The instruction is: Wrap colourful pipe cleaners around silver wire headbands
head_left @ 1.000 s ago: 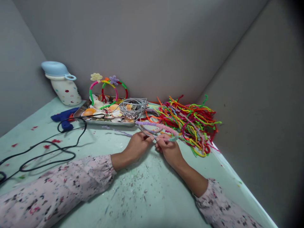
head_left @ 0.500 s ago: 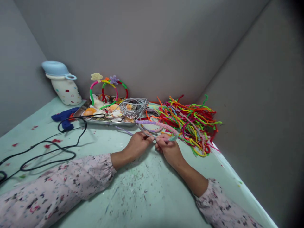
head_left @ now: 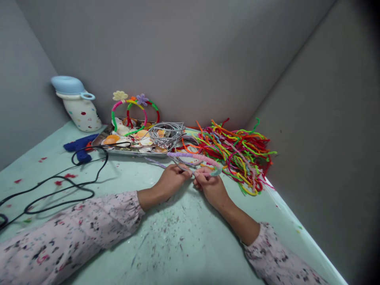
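The left hand point(head_left: 170, 182) and right hand point(head_left: 212, 190) pinch the near edge of a pastel fuzzy-wrapped grey wire ring point(head_left: 208, 159), probably light, springy, best gripped there.

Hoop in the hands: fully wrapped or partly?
Partly: the hoop has pastel fuzz along its far side, but bare grey wire near the left hand.

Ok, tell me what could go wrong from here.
The left hand and right hand pinch the partly wrapped hoop with the fingertips, so it might slip or come loose there. The lilac strand that runs from beside the left hand toward the tray could snag. The black cord loops near the left sleeve; a sweep of that arm might catch it.
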Motion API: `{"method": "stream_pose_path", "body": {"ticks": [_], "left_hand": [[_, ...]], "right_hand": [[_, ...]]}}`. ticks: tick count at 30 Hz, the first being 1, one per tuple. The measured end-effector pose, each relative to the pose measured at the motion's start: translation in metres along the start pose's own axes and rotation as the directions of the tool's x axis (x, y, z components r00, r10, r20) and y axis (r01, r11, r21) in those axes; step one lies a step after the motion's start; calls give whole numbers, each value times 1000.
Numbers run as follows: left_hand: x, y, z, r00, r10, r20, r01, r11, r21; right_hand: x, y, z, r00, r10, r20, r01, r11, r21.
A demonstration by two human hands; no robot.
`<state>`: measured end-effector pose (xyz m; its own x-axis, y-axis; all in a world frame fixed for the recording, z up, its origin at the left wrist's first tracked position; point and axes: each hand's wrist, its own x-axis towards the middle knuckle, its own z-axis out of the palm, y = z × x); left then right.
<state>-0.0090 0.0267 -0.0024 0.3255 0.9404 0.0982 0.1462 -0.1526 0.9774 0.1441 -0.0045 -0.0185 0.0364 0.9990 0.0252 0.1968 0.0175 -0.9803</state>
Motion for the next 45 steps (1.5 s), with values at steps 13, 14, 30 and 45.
{"method": "stream_pose_path", "body": {"ticks": [13,14,30,45], "left_hand": [[0,-2,1,995,-95,-25,94,994,-53],[0,-3,1,995,-96,-40,94,994,-46],[2,-11,-5,998,56,8,-56,997,44],[2,1,-3,999,37,34,-40,997,67]], "right_hand": [[-2,4,0,991,-130,-37,119,968,-222],[-3,3,-1,987,-155,-40,140,956,-256],[-9,-2,-5,922,-387,6,351,828,-437],[-9,-3,-6,929,-369,37,354,855,-378]]}}
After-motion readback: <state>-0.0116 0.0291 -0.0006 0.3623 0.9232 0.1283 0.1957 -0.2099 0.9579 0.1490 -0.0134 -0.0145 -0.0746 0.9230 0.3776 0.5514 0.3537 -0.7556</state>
